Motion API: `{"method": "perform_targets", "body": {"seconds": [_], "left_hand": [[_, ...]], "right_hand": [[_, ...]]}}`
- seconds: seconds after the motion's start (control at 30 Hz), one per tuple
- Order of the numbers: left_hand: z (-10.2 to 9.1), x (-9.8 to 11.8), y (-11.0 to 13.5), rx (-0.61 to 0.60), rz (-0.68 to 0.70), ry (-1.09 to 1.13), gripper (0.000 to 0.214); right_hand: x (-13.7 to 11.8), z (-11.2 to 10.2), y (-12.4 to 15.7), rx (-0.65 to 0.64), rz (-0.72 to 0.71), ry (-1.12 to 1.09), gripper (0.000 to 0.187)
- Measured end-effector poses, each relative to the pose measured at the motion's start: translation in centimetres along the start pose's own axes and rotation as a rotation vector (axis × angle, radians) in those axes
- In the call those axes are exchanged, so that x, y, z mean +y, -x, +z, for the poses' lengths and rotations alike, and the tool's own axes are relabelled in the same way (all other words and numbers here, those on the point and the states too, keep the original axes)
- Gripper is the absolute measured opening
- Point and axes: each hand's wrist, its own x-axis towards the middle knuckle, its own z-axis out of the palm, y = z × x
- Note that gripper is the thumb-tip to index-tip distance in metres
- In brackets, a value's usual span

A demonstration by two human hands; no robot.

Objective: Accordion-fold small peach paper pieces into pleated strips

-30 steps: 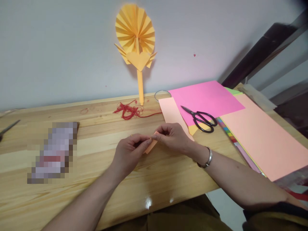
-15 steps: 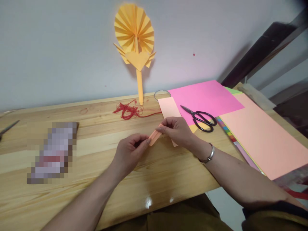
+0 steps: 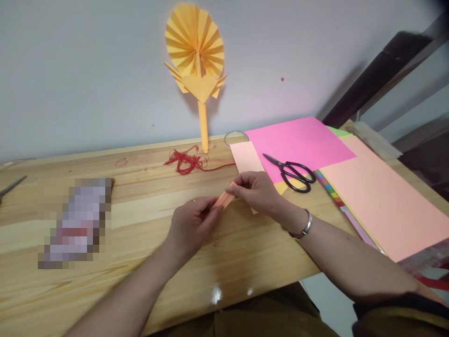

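Both my hands pinch a narrow folded strip of peach paper [image 3: 223, 200] just above the wooden table [image 3: 140, 206]. My left hand [image 3: 192, 225] grips its lower left end with closed fingers. My right hand [image 3: 256, 189], a silver bracelet on its wrist, pinches the upper right end. A flat peach sheet [image 3: 245, 157] lies directly behind my right hand.
Black scissors [image 3: 293, 173] lie on a pink sheet [image 3: 298, 140], beside a large peach sheet [image 3: 382, 196] over a stack of coloured paper. Red thread [image 3: 185, 161] and a clear tape ring [image 3: 236, 136] sit by the wall. A yellow paper fan [image 3: 196, 51] leans there. Another scissors tip [image 3: 12, 186] shows far left.
The paper strip has been turned and lifted slightly toward the right; my right hand moved back and up, uncovering more of the flat peach sheet, and my left hand shifted a little right.
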Motion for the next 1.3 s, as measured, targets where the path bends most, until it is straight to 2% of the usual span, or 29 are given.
{"method": "perform_targets", "body": {"seconds": [0.33, 0.53, 0.77, 0.87, 1.0, 1.3], "left_hand": [[0.00, 0.09, 0.02, 0.006, 0.062, -0.142, 0.026], [-0.27, 0.02, -0.03, -0.010, -0.044, 0.006, 0.025], [-0.64, 0.30, -0.22, -0.018, -0.126, 0.062, 0.025], [-0.61, 0.31, -0.30, -0.003, -0.177, 0.116, 0.026], [-0.53, 0.11, -0.28, 0.026, -0.169, 0.145, 0.028], [-0.54, 0.31, -0.20, 0.021, -0.107, 0.108, 0.024]], "right_hand": [[0.08, 0.05, -0.11, 0.000, 0.026, 0.000, 0.026], [0.00, -0.05, -0.22, -0.007, 0.048, -0.012, 0.026], [-0.40, -0.20, -0.37, -0.019, 0.091, -0.092, 0.024], [-0.43, -0.23, -0.22, -0.087, 0.112, -0.116, 0.028], [-0.54, -0.33, 0.03, -0.221, 0.166, -0.133, 0.035], [-0.74, -0.38, -0.06, -0.274, 0.103, -0.106, 0.024]]}}
